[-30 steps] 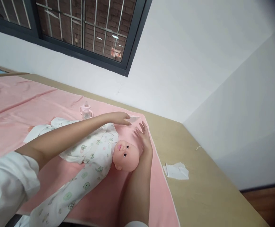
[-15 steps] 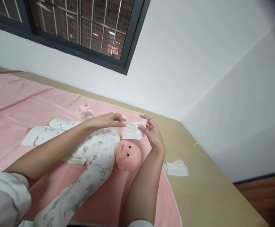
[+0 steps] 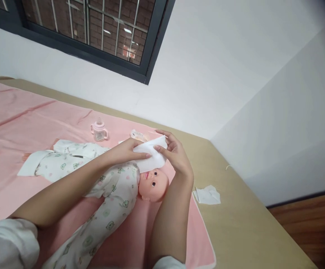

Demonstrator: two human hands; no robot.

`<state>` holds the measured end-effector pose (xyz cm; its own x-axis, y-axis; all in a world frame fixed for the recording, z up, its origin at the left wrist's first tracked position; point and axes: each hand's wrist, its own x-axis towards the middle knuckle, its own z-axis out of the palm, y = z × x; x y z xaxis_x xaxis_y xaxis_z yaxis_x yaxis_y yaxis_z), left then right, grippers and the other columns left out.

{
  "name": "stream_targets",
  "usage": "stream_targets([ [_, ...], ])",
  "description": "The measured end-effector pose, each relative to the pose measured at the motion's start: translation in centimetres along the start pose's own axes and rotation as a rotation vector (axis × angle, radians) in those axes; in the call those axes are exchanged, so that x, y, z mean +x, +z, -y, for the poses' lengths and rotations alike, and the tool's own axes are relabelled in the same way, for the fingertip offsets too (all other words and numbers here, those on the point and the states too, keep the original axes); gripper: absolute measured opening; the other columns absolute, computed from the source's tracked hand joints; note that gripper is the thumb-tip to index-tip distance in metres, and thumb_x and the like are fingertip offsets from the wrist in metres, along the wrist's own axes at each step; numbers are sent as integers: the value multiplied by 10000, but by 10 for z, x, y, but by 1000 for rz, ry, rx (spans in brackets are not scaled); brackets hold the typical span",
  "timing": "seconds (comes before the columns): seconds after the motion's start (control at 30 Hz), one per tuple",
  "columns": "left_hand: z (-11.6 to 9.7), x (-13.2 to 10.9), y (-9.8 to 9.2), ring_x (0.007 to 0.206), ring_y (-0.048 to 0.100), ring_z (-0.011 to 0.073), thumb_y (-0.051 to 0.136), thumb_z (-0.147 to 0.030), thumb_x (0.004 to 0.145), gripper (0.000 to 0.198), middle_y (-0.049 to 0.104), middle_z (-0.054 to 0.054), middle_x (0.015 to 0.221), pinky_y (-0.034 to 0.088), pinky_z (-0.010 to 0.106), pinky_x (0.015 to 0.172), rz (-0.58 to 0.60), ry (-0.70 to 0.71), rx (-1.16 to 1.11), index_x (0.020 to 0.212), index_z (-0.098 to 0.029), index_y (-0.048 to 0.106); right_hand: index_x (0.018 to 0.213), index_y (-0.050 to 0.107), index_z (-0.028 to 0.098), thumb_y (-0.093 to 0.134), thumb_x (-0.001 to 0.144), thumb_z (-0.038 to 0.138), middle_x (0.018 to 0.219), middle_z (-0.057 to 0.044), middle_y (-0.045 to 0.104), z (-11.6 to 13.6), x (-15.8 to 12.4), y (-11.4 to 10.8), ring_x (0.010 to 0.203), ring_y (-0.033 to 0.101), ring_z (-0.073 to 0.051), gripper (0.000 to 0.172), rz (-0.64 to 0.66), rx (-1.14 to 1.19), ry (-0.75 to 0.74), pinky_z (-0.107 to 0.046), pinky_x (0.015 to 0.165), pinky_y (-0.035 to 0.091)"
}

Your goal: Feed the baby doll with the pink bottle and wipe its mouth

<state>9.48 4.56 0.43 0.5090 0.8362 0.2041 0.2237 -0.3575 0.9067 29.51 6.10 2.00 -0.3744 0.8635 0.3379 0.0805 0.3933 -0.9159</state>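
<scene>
A white wipe (image 3: 151,158) is stretched between both of my hands, just above the face of a baby doll (image 3: 153,185). My left hand (image 3: 127,151) pinches its left side, thumb on top and fingers underneath. On the other side my right hand (image 3: 176,151) grips the upper right edge between thumb and fingers. The doll lies on its back in a white patterned outfit (image 3: 120,186), head to the right. Its mouth and eyes show below the wipe, which hides the far part of the head.
A pink-handled baby bottle (image 3: 99,130) stands beyond the doll on the pink mat (image 3: 39,116). Behind my hands lies a partly hidden packet (image 3: 138,135). A crumpled white wipe (image 3: 207,195) rests on the tan tabletop (image 3: 235,228) at right. A wall and barred window border the back.
The wipe has gone from bunched to spread flatter. My left hand has come closer over it, its thumb now lying across the top. The view has shifted slightly.
</scene>
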Motion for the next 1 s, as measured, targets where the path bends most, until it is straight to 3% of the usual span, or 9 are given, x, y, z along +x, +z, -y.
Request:
stream_targets([
  [0.17,-2,-5,-7,767,598,196,626,-491,779,356,648,31,844,452,264,641,10,105,-4,763,-138,672,1193,570,304,720,750,345,802,15,580,8,-2,4,709,552,-114,470,-27,24,-1,-220,592,467],
  [0.27,-7,-8,-14,927,609,231,637,-465,788,320,662,50,1003,482,301,788,26,173,3,844,-158,710,1190,567,288,725,746,348,791,18,573,12,-3,5,710,556,-109,474,-45,14,-1,-223,605,471],
  [0.4,-14,-16,-22,1231,484,274,668,-423,791,264,561,55,1314,393,353,1024,-50,256,18,897,-190,732,1192,563,267,736,740,336,810,11,586,15,-4,7,744,569,-109,489,-9,-18,25,-239,673,489],
  [0.5,-21,-23,-27,1311,414,268,671,-389,801,212,520,26,1381,346,358,1072,-114,257,15,897,-210,732,1220,541,266,741,738,325,843,1,615,15,-4,6,798,589,-125,525,30,-56,41,-277,762,496],
  [0.6,-26,-29,-33,1229,500,266,679,-383,793,211,589,53,1297,425,324,978,-67,210,-28,852,-185,723,1232,529,261,728,750,332,871,-11,636,10,-5,-2,831,604,-142,526,1,-87,58,-314,820,488],
  [0.7,-25,-31,-37,899,636,215,678,-402,785,251,691,62,947,486,250,699,82,105,-81,829,-156,698,1218,538,260,728,746,332,868,-9,640,-3,-6,-17,841,611,-145,513,-76,-79,62,-326,842,481],
  [0.8,-16,-25,-33,601,543,131,689,-427,759,305,571,-8,635,378,208,510,173,25,-23,686,-140,614,1228,532,259,728,741,337,910,-20,651,-22,-8,-36,870,616,-155,530,-78,-70,115,-347,877,475],
  [1.0,8,-5,0,570,453,110,657,-389,728,280,465,-42,595,305,213,484,263,-54,199,639,-153,536,1261,517,276,734,728,349,1025,-45,657,-67,-16,-61,950,616,-168,580,-40,3,282,-376,958,448],
])
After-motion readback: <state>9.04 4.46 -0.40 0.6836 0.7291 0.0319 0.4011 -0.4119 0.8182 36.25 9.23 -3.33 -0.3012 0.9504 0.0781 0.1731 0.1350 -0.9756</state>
